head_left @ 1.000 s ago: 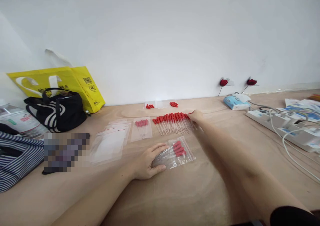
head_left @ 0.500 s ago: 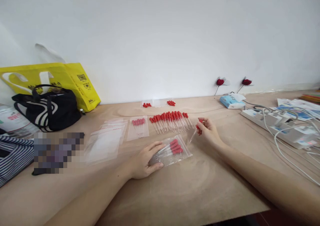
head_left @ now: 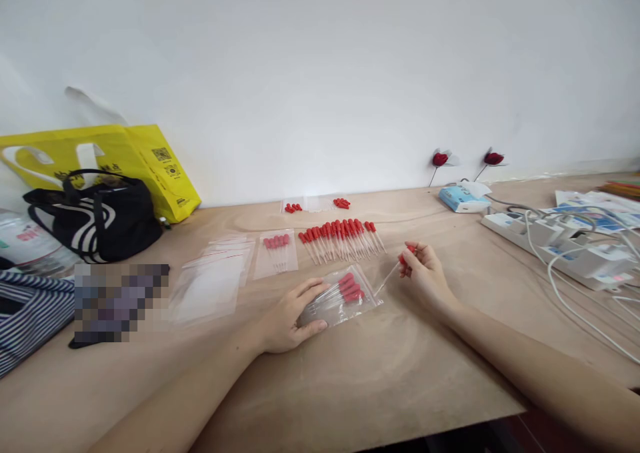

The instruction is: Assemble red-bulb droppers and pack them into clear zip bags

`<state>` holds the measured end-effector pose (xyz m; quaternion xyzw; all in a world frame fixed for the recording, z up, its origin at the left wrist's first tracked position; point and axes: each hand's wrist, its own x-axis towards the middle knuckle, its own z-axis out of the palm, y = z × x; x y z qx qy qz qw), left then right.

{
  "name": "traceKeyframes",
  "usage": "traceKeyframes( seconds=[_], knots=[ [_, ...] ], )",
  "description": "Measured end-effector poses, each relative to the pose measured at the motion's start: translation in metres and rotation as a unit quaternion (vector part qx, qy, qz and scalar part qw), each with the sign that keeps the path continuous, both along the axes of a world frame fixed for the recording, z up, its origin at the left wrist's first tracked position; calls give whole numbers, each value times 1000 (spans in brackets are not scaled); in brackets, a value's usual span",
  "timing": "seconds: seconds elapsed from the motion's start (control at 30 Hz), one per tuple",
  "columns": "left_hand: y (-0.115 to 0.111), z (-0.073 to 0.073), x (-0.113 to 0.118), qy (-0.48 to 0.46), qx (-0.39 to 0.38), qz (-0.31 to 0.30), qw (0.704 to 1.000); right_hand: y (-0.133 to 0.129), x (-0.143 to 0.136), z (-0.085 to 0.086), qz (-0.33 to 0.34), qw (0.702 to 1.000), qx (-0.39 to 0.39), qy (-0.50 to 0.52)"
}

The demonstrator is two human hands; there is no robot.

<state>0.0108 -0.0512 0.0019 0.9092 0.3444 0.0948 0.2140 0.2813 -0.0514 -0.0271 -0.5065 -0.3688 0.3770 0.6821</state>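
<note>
My left hand (head_left: pixel 295 316) grips the left end of a clear zip bag (head_left: pixel 345 314) that lies on the table with several red-topped droppers inside. To its right, my right hand (head_left: pixel 423 273) pinches the red bulb of a single glass dropper (head_left: pixel 387 279). The dropper's thin tip points down-left at the bag's open-side edge; whether it is inside cannot be made out. Behind the bag lies a row of several red-topped droppers (head_left: pixel 340 236). Left of that row is a second clear bag (head_left: pixel 277 253) with several droppers. Flat clear bags (head_left: pixel 213 286) are stacked farther left.
Two small bags of red bulbs (head_left: pixel 317 203) lie near the wall. A yellow bag (head_left: pixel 165 173) and a black bag (head_left: pixel 120 216) stand at the left. At the right are a tissue pack (head_left: pixel 463 198), a power strip (head_left: pixel 555 253) with cables, and two red flowers.
My right hand has moved slightly right and down, tilting the dropper flatter, with its tip now at the bag's edge. My left hand still holds the bag.
</note>
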Motion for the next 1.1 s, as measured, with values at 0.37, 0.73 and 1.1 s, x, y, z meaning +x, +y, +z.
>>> traceKeyframes(
  seconds=[0.37,0.73,1.1],
  knots=[
    [2,-3,-1,-4,5,-4,1000,4,4,2,-36,998,45,-34],
    [1,-2,0,-4,7,10,1000,-12,-21,1,125,987,-64,80],
    [2,-3,0,-16,13,0,1000,-15,-10,6,365,912,-94,-162]
  ],
)
